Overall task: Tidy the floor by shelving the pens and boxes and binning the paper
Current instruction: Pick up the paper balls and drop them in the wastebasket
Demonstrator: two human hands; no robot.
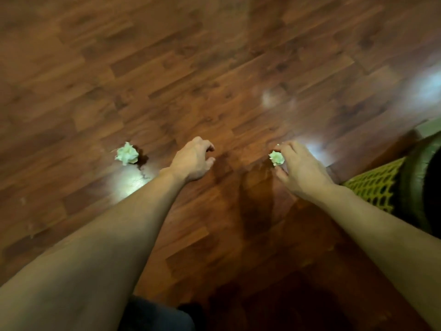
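Two crumpled white paper balls are in view over the wooden floor (214, 68). One paper ball (127, 154) lies on the floor at the left, with nothing touching it. My right hand (301, 172) pinches the second paper ball (276, 158) between thumb and fingertips, above the floor. My left hand (194, 161) hovers in the middle with curled, slightly parted fingers and holds nothing; it is a hand's width to the right of the loose ball. No pens or boxes are visible.
A yellow mesh bin (377, 187) with a dark liner (415, 177) stands at the right edge, just right of my right forearm. My dark trouser leg (155, 316) shows at the bottom. Bright light patches reflect off the floorboards.
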